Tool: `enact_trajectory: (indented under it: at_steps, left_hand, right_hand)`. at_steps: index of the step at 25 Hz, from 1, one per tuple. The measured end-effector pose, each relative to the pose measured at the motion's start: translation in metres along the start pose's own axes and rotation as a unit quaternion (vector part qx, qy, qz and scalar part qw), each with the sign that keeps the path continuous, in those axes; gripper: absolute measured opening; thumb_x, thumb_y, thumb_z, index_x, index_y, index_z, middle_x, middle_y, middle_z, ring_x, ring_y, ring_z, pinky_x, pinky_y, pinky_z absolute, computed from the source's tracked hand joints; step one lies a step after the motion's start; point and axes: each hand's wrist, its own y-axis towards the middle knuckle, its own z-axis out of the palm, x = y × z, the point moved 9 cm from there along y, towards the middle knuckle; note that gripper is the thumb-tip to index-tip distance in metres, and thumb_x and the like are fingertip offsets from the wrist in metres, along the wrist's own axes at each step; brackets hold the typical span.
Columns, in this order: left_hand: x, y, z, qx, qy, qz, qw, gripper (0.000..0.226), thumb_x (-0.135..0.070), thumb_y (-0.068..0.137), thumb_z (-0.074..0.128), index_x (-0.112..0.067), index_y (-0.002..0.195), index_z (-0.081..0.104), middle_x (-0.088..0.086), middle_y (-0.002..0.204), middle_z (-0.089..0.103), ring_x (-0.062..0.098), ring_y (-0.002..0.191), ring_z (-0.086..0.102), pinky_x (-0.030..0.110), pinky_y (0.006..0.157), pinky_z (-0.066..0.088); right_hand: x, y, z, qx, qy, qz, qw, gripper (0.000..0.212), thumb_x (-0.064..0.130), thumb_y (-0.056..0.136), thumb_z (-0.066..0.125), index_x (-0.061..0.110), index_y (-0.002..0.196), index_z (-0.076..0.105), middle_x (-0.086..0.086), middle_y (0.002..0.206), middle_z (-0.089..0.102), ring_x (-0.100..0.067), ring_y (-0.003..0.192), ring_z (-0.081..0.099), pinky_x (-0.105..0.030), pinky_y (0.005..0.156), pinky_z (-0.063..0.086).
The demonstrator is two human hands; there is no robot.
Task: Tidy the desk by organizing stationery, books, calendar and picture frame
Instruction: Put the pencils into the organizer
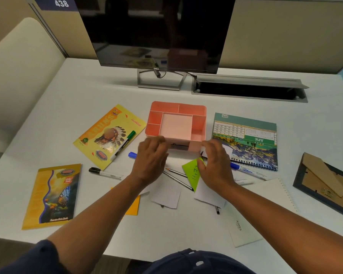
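In the head view, the pink organizer (176, 123) stands at the centre of the white desk (67, 99), its compartments holding nothing that can be seen. Both hands are at its near wall. The left hand (151, 157) is at the organizer's 7 o'clock corner with fingers fairly straight and spread narrow, holding nothing. The right hand (216, 165) is at the 5 o'clock corner, fingers loosely bent; whether it pinches the white slip (227, 150) under it cannot be told. They probably steady or turn the organizer before filling it.

A yellow book (107, 135) with a green marker (124, 144) on it lies at 9 o'clock, a second book (52, 196) at 8 o'clock, the calendar (248, 139) flat at 3 o'clock, and the picture frame (325, 180) face down at 4 o'clock. Pens, pencils (176, 177) and a green note (193, 172) lie scattered at 6 o'clock.

A dark monitor (156, 30) stands at 12 o'clock, with beige partitions behind it
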Motion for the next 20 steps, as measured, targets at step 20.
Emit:
enact_trajectory:
  at_steps: [20]
  left_hand:
    - [-0.042, -0.042, 0.054, 0.275, 0.02, 0.129, 0.953, 0.03, -0.006, 0.089, 0.068, -0.021, 0.116, 0.067, 0.002, 0.108, 0.066, 0.023, 0.097, 0.057, 0.033, 0.078, 0.042]
  right_hand:
    - [0.019, -0.033, 0.052, 0.197, -0.17, -0.09, 0.961, 0.026, 0.034, 0.097, 0.046, 0.026, 0.111, 0.067, -0.003, 0.11, 0.063, -0.028, 0.1, 0.059, -0.036, 0.076, 0.042]
